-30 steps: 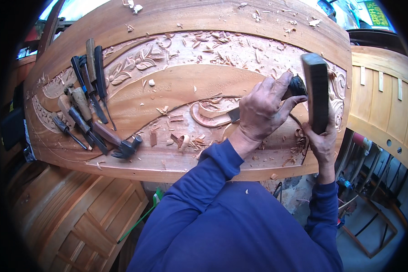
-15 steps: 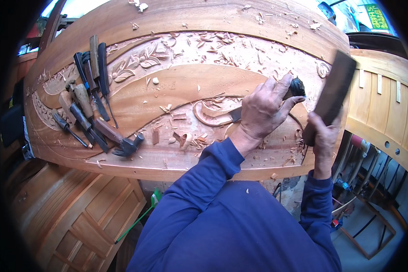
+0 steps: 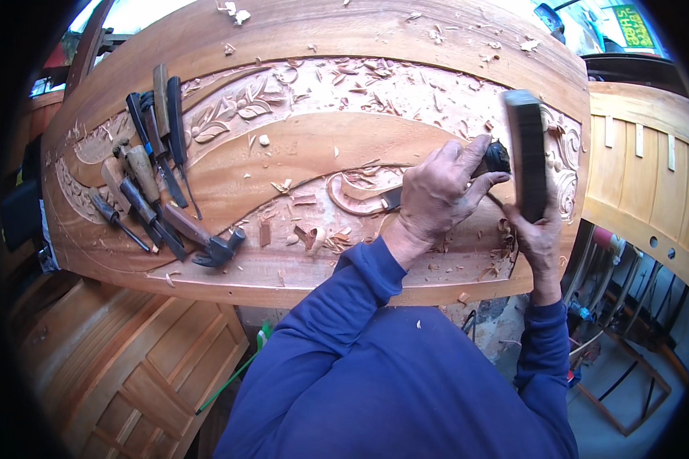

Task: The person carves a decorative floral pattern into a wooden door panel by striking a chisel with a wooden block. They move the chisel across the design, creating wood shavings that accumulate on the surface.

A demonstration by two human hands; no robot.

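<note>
On a large carved wooden panel (image 3: pixel 344 130), my left hand (image 3: pixel 440 187) is closed round a carving chisel (image 3: pixel 497 157). Its dark butt end pokes out past my thumb and fingers, and its flat blade lies by a curved scroll cut in the wood. My right hand (image 3: pixel 537 233) grips the lower end of a dark, flat wooden bar (image 3: pixel 526 157), used as a mallet. The bar stands nearly upright, slightly blurred, just right of the chisel's butt, with a narrow gap seeming to part them. Carved leaves (image 3: pixel 241 107) show at the upper left of the panel.
Several chisels (image 3: pixel 142 164) and a hammer (image 3: pixel 218 249) lie on the panel's left side. Wood shavings (image 3: pixel 314 239) are scattered over the carving. Panelled doors (image 3: pixel 149 359) lean at the lower left; a pale wooden panel (image 3: pixel 643 153) stands at the right.
The wooden bar in my right hand has swung left, toward the chisel's butt, and turned more upright. My left hand and the chisel have shifted only slightly.
</note>
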